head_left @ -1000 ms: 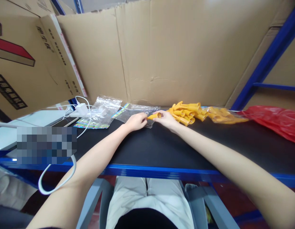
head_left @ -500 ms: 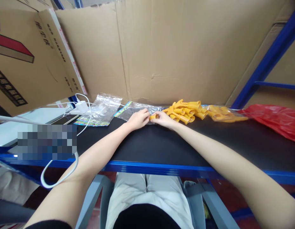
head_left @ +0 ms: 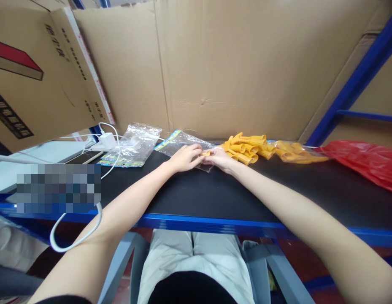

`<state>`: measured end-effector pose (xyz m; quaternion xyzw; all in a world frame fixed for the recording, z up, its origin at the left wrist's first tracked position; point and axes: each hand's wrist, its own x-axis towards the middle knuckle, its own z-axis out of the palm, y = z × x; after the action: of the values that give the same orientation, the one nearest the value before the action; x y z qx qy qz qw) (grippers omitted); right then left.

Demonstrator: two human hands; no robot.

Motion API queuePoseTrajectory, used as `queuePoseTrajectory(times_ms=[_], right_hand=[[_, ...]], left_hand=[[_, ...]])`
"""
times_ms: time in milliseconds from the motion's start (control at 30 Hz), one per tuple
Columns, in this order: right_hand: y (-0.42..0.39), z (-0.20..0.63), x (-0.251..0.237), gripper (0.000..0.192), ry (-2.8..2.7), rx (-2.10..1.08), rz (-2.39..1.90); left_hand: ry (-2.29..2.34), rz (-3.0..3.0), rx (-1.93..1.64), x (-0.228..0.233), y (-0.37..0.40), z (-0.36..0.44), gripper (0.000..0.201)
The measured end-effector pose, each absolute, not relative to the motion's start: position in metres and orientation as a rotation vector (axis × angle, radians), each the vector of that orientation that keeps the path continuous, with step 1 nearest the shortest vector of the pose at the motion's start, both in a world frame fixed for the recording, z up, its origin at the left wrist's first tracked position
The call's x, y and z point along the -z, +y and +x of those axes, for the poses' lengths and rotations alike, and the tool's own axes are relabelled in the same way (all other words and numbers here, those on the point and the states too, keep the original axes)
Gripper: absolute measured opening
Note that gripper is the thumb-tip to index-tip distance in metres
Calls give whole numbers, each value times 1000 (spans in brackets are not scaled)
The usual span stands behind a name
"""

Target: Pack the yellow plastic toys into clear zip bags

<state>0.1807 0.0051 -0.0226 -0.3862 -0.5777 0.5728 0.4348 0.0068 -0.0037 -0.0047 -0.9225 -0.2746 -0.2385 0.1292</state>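
A small yellow hollow plastic piece (head_left: 207,153) is held low over the black table, between my two hands. My right hand (head_left: 220,158) grips it, fingers curled round its right side. From the other side my left hand (head_left: 187,158) closes thumb and fingers at its left end; most of the piece is hidden. A clear plastic bag (head_left: 177,145) with a colourful header strip lies just behind and under the hands. To the right is a pile of similar yellow pieces (head_left: 246,145), open tubes at one end, some with finger-like prongs.
More yellow pieces sit in a clear bag (head_left: 292,152), beside a red plastic bag (head_left: 360,160). Another clear bag (head_left: 135,145) lies left, near a white charger (head_left: 107,142) with cables. A white cable loop (head_left: 53,240) crosses my left forearm. Cardboard (head_left: 230,76) walls the back.
My left hand has shifted slightly right, and the fingers of both hands now cover more of the yellow piece. The clear bag beneath has moved a little, its lower edge showing below the hands.
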Motion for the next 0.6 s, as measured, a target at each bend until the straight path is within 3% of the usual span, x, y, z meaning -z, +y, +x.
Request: queuePoseTrajectory(times_ms=[167, 367, 600], right_hand=[[1, 181, 19, 28, -1336, -1391, -1046], [4, 183, 16, 29, -1263, -1323, -998], [4, 186, 13, 31, -1406, -1196, -1025]], left_hand=[[-1372, -2384, 708, 1, 12, -20, 31], [-2253, -1907, 910, 5, 39, -63, 47], [-2285, -2345, 1637, -1, 41, -59, 35]])
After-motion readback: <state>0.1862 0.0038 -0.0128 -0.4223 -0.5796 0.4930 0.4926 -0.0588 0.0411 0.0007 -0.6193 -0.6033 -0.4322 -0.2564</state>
